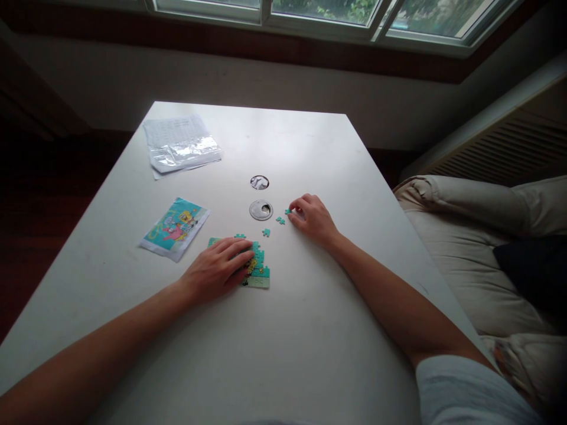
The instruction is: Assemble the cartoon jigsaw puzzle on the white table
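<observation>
White tabletop (310,330) fills most of the view and runs away from the person toward a wall under a window (328,15). A pale cushioned seat (460,236) lies past the table's right edge. At the far left of the table is a clear plastic bag (181,144) lying on a printed sheet. Nearer, just left of the hands, a cartoon picture card (175,227) lies flat with its long axis slanting from near-left to far-right. The partly built puzzle (259,271) sits in the middle of the table in front of the person. Its free right edge runs roughly near to far, and its full outline cannot be made out because the left hand (219,265) lies on it, palm down, with the fingers spread flat and pointing right, gripping nothing. The right hand (312,218) rests on the table beyond and to the right, with its fingers curled and the fingertips pinched on a teal piece (287,211) that points left. Just left of that piece is a round grey cover disc (261,210), with an open cable hole (259,182) beyond it. Two loose pieces (280,221) lie between the hands, apart from the puzzle.
</observation>
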Tool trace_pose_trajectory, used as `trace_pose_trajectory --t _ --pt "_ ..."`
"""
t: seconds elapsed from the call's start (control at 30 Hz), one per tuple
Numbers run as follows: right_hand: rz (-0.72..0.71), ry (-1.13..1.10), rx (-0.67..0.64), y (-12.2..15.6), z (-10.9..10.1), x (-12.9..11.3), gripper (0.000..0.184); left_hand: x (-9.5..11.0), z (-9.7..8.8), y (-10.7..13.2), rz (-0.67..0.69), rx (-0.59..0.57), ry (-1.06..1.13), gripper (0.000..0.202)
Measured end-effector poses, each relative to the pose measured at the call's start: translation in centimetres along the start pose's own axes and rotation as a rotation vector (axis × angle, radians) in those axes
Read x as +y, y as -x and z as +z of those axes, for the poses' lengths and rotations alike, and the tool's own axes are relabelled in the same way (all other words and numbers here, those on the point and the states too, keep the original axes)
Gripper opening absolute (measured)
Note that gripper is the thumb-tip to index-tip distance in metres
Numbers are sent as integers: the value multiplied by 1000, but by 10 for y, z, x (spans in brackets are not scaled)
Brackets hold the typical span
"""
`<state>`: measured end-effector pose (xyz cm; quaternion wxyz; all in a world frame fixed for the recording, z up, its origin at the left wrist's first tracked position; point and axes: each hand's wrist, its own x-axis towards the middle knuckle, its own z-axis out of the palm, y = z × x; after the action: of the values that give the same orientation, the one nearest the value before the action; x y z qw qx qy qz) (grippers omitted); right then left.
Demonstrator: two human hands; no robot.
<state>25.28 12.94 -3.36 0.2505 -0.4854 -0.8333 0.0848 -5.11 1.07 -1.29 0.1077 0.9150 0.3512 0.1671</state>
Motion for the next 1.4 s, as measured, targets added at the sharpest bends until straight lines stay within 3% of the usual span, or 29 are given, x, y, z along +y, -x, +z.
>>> trace_pose_trajectory --t 0.27,0.67,0.93,1.13,1.23,1.4 --pt "-136 68 -55 4 -4 -17 14 0 -1 -1 -26 6 3 34" --pt "-94 -21 -117 5 -1 -27 7 0 0 -1 -32 -14 -18 34" --pt "-140 -281 -68 9 3 -39 8 0 -1 0 -30 -22 -31 34" --pt "-132 -418 -103 12 5 -44 22 -1 1 0 -20 -8 -41 34" --pt "-65 -379 -13 10 5 -38 22 -1 2 0 -14 6 -37 34" --pt "203 -415 122 4 2 -21 14 -1 2 0 -11 11 -33 33"
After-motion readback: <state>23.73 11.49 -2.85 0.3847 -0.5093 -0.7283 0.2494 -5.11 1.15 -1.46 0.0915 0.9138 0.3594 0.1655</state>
